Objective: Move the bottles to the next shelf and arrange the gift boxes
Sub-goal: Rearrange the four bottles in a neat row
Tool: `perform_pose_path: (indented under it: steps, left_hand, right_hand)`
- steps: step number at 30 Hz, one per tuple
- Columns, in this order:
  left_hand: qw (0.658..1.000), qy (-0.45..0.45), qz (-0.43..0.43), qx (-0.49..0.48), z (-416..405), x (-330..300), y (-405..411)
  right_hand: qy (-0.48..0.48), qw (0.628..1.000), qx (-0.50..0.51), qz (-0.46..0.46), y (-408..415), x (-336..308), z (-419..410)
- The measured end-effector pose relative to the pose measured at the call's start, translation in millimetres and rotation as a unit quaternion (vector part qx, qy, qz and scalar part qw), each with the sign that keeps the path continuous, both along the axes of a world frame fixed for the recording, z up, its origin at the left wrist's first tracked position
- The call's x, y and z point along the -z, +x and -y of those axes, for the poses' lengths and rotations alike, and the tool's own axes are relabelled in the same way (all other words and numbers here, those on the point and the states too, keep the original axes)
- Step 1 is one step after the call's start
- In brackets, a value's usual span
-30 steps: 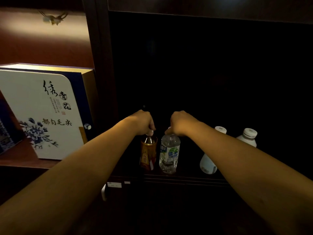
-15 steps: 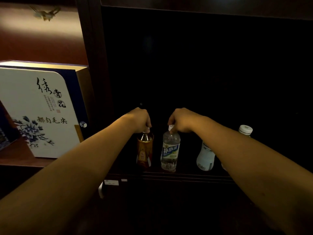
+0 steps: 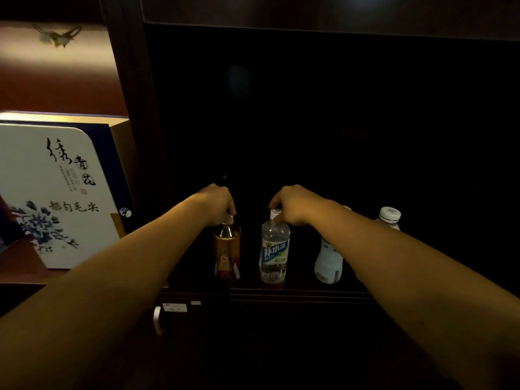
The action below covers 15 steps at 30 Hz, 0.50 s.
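An amber tea bottle (image 3: 226, 251) stands upright on the dark shelf (image 3: 281, 289), and my left hand (image 3: 218, 204) grips its cap from above. Beside it to the right stands a clear water bottle (image 3: 274, 251) with a blue label; my right hand (image 3: 292, 204) holds its white cap with the fingertips. Further right stand two white bottles: one (image 3: 328, 258) partly behind my right forearm, the other (image 3: 389, 218) mostly hidden, only its cap and shoulder showing. A white gift box (image 3: 53, 198) with blue flowers and black calligraphy stands upright in the lit compartment on the left.
A dark vertical divider (image 3: 135, 108) separates the lit left compartment from the dark one holding the bottles. Another dark box edge (image 3: 8, 229) shows at the far left. A white handle (image 3: 157, 319) and small labels sit on the cabinet front below the shelf.
Both bottles have settled lower onto the shelf. My right hand has loosened from a full grip to fingertips on the cap. The left hand stays on the amber bottle's cap.
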<state>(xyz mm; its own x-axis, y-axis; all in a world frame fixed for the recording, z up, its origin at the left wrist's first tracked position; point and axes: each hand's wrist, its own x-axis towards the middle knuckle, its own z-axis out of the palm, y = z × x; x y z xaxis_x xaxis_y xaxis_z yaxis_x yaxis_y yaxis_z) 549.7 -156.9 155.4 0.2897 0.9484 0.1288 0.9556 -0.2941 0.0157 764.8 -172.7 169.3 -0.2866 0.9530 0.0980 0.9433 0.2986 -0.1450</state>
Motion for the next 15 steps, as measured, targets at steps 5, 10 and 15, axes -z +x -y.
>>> perform_pose_path:
  steps: [5,10,15]
  left_hand:
    - [0.995,0.029,-0.094,-0.019,7,-11,22]
    - [0.997,0.077,-0.007,0.013,10,-46,65]
    - [0.990,0.071,0.077,0.098,22,-72,133]
  right_hand:
    - [-0.014,0.997,-0.009,-0.077,42,-26,12]
    - [0.027,0.997,0.010,-0.068,107,-56,17]
    - [0.037,0.996,0.074,-0.045,169,-62,18]
